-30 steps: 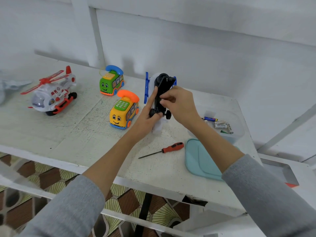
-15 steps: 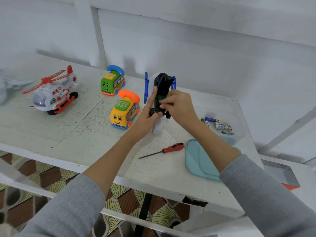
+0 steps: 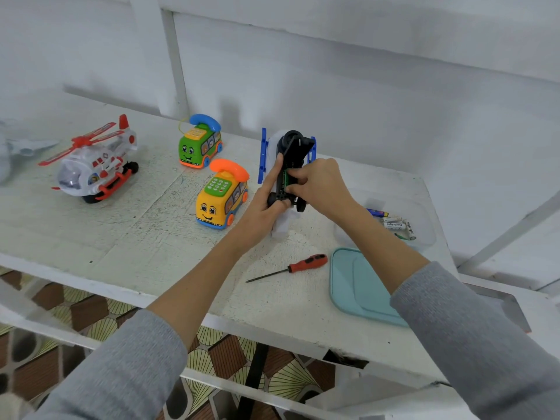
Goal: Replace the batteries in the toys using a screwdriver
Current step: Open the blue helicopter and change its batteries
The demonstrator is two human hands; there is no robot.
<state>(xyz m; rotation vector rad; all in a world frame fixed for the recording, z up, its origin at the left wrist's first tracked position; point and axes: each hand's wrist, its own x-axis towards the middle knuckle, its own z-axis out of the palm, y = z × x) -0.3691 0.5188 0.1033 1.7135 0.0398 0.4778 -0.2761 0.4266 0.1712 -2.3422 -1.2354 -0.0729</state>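
While both hands (image 3: pixel 315 183) grip the toy (image 3: pixel 292 153), battery labels (image 3: pixel 395 223) blur.

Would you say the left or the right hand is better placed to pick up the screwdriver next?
Probably the right hand: its fingers only touch the battery bay, while the left hand grips and steadies the toy. The screwdriver lies below, between both forearms.

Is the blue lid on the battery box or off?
Off. The teal lid lies flat on the table, beside the open clear box with batteries showing inside.
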